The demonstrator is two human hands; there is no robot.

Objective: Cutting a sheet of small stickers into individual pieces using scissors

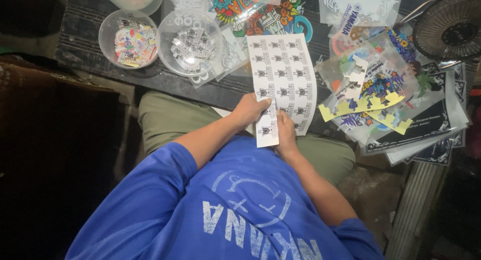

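The person wears a loose blue short-sleeved jersey shirt (235,210) (faded white lettering and a circular emblem printed on it) over olive-green cloth trousers (165,119).

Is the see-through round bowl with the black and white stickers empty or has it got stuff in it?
It has stuff in it: the clear round plastic bowl holds a pile of small black-and-white stickers.

Light falls from above onto the dark table (150,82) beyond the hands, leaving the white rectangular sticker sheet (283,74) bright and sharp. Glare glints on the two clear round plastic bowls (165,39) and on the glossy plastic sleeves (426,124) to the right of the hands. Left of the hands, everything sinks into near-black shadow. The edges bend slightly, and the corners are dim.
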